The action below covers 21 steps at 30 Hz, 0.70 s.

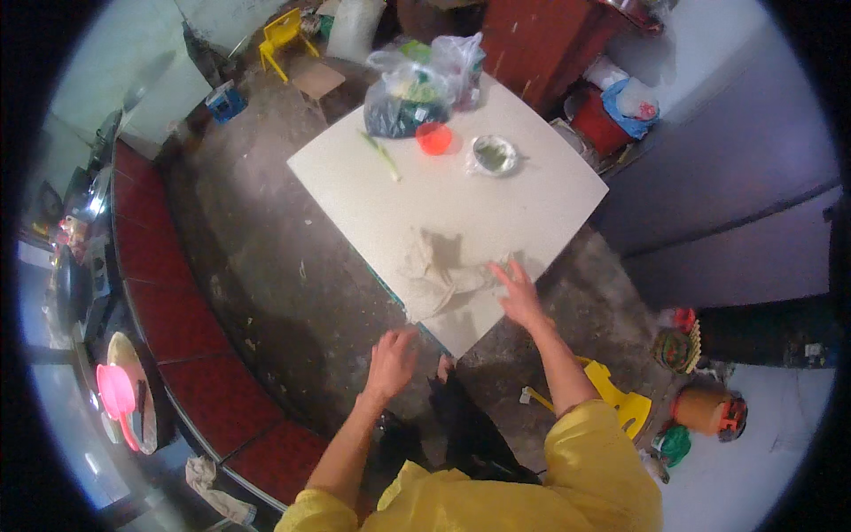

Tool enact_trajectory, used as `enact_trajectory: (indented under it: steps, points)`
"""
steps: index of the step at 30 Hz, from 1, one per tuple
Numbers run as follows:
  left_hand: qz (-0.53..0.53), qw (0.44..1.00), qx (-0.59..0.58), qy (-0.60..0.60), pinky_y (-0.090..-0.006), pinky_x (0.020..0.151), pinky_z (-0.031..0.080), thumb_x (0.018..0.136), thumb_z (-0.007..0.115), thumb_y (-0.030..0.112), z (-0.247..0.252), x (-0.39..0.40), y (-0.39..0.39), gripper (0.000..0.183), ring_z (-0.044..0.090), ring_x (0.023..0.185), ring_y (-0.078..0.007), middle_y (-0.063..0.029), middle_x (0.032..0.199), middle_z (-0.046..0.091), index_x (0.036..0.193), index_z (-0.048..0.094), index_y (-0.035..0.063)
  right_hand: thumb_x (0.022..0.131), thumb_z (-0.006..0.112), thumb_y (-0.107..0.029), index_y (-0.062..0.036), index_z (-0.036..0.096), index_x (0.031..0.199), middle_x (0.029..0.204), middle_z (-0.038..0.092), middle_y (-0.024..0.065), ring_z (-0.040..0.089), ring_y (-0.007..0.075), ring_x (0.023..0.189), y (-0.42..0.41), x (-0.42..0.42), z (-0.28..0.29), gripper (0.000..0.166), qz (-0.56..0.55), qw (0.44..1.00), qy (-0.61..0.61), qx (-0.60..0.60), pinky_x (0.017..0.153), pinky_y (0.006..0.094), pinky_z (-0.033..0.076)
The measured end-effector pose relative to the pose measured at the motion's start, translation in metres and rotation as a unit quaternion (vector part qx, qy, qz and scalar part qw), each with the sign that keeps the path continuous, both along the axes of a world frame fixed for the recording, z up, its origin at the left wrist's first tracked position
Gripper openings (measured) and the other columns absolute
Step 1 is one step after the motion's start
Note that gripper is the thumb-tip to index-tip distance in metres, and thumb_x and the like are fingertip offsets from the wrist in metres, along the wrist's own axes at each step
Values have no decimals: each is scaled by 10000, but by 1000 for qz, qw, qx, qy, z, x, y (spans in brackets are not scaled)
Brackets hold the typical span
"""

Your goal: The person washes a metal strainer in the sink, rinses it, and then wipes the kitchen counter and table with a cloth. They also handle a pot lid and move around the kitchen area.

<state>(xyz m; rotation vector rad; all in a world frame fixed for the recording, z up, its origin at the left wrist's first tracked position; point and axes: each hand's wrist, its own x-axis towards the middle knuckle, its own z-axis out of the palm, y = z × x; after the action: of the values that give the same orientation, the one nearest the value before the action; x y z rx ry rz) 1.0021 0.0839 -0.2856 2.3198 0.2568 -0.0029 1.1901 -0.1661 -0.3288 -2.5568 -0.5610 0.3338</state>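
A crumpled pale cloth point(435, 286) lies near the close corner of the white table point(525, 206). My right hand point(518, 292) is at the cloth's right end with its fingers apart; whether the fingertips touch it is unclear. Just off the table's near left edge is my left hand point(392, 362), its fingers partly curled and no object visible in it. Farther back on the tabletop are a green stalk point(382, 156), an orange-red bowl point(434, 139) and a bowl with green contents point(494, 155). Plastic bags with green vegetables point(409, 100) stand at the far corner.
A counter with dark red tiled sides point(199, 359) curves along the left, bearing a pink strainer or scoop point(116, 392) and another cloth point(216, 492). A yellow chair point(618, 399) is at my right, near a gas cylinder point(705, 412). A large refrigerator point(725, 179) stands beyond the table's right side.
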Motion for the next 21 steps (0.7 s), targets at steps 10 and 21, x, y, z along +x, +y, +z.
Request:
enact_trajectory:
  steps: [10,21]
  points:
    - [217,948,-52,229,-389,790,485,819,573,163,-63,-80,1,251,621,868,-334,-174,915,643,1028,616,31,860,538,-336,-199,341,1390,1430,272,117,281,392,1280,146,-8,-134,582,4,988,-83,-127,1022,573,268]
    - [159,950,-107,248,-351,772,497,829,565,161,-85,-82,-29,252,654,879,-287,-175,925,663,1036,624,30,819,536,-75,-55,532,1180,1125,560,147,487,333,1088,-97,21,-123,361,-192,979,51,-45,935,406,400]
